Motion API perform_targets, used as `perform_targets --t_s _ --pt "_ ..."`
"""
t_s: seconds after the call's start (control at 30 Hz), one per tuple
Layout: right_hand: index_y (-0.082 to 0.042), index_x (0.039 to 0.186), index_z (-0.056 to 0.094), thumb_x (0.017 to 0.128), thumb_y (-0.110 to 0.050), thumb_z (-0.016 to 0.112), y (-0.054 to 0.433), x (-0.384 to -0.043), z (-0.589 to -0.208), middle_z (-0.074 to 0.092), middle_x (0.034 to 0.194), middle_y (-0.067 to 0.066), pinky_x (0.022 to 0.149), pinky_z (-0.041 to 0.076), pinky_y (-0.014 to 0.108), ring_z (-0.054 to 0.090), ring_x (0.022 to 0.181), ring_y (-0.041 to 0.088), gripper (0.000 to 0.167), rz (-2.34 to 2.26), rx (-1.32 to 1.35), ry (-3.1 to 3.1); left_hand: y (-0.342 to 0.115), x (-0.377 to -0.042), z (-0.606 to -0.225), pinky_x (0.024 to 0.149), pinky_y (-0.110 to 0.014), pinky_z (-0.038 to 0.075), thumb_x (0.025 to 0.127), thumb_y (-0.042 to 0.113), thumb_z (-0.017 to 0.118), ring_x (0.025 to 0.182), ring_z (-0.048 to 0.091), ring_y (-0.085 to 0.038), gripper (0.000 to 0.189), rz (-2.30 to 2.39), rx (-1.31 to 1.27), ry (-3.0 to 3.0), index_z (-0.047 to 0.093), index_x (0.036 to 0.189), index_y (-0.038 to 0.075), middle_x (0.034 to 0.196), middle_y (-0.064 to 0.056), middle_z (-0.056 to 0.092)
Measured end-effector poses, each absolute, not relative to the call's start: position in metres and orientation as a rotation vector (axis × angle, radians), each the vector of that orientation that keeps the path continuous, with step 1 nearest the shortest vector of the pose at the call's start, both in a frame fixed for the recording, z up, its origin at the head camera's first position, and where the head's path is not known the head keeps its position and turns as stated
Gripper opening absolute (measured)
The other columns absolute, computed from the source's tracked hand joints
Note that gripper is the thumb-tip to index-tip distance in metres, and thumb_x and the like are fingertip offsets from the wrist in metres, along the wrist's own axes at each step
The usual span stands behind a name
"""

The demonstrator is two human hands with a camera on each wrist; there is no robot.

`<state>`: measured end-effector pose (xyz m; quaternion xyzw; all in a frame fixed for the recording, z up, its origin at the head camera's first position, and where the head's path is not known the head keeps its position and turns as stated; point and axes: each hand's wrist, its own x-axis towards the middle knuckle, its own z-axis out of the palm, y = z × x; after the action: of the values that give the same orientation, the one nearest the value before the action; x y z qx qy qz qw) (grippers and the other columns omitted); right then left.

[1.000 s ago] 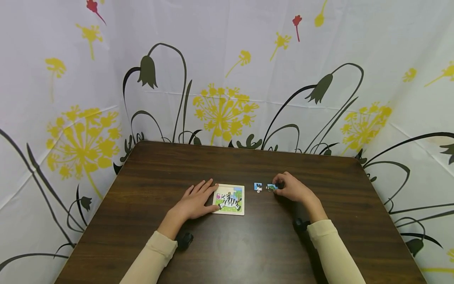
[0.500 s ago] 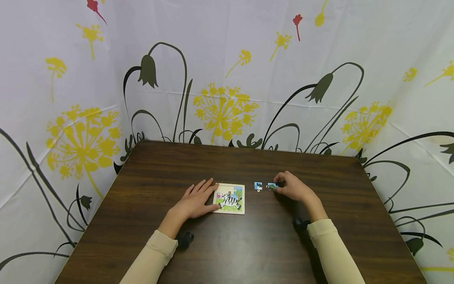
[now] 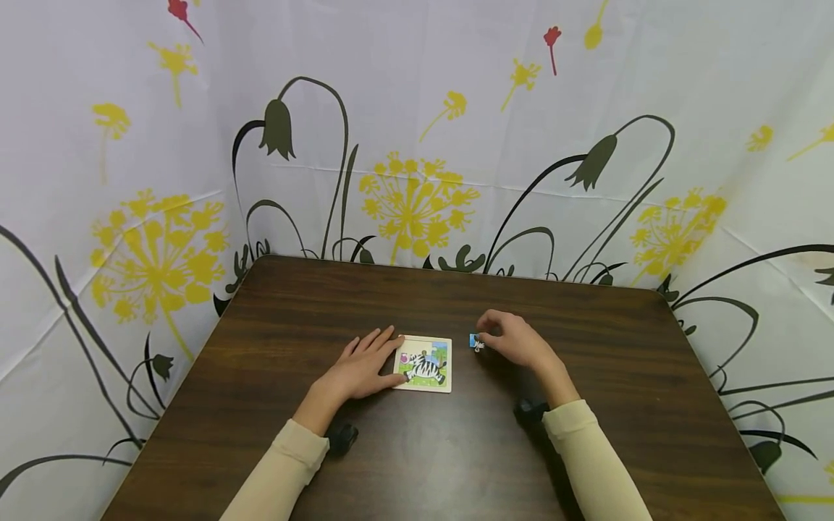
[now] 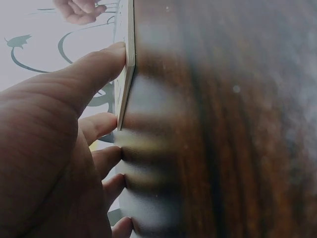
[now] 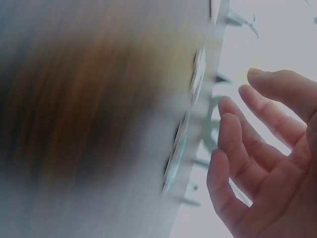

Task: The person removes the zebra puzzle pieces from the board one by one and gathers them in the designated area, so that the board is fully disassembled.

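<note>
A small wooden zebra jigsaw tray (image 3: 430,388) lies on the table, its upper left part showing bare pale wood. Spread across its left side is my left hand (image 3: 357,370); the thumb (image 4: 106,59) presses on the tray in the left wrist view and the other fingers reach past its edge. To the right lies a zebra-head puzzle piece (image 3: 475,341). My right hand (image 3: 517,344) hovers beside it, fingers loosely bent with nothing between them in the right wrist view. A second puzzle piece (image 5: 177,153) lies near the first there; in the head view the hand hides it.
Both hands work over a dark wooden table (image 3: 417,449). A white curtain (image 3: 417,108) with printed flowers hangs behind its far edge. Each wrist carries a black camera, such as the left one (image 3: 342,439).
My right hand has left the blue-and-green piece and moved left toward the zebra-head piece, covering the former from view. My left hand stays on the tray. The head view shifted slightly.
</note>
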<state>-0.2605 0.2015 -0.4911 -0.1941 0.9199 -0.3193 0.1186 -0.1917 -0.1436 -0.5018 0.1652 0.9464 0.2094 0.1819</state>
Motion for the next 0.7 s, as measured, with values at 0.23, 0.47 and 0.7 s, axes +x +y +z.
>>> perform_targets --t_s 0.23,0.47,0.7 --pt "-0.013 0.120 0.073 0.101 -0.019 0.076 0.160 -0.254 -0.494 0.068 0.091 0.000 0.070 0.050 0.031 0.059 0.076 0.014 0.020 -0.921 -0.686 2.544 -0.142 -0.192 -0.503 0.134 -0.066 0.010 0.103 0.057 0.066 0.169 0.014 -0.035 0.086 0.583 0.463 2.671 0.029 0.173 0.024 0.183 -0.006 0.016" --pt "-0.017 0.122 0.074 0.102 -0.019 0.075 0.138 -0.253 -0.501 0.067 0.087 -0.001 0.067 0.049 0.029 0.058 0.073 0.013 0.020 -0.866 -0.732 2.477 -0.141 -0.193 -0.505 0.133 -0.068 0.008 0.102 0.057 0.068 0.169 0.014 -0.037 0.087 0.633 0.472 2.643 0.031 0.172 0.022 0.182 -0.008 0.017" --pt "-0.018 0.115 0.075 0.100 -0.018 0.077 0.128 -0.256 -0.504 0.067 0.086 0.000 0.066 0.050 0.030 0.058 0.073 0.014 0.014 -0.832 -0.725 2.456 -0.146 -0.193 -0.507 0.132 -0.070 0.007 0.099 0.062 0.069 0.168 0.015 -0.040 0.089 0.696 0.476 2.643 0.034 0.171 0.022 0.182 -0.010 0.019"
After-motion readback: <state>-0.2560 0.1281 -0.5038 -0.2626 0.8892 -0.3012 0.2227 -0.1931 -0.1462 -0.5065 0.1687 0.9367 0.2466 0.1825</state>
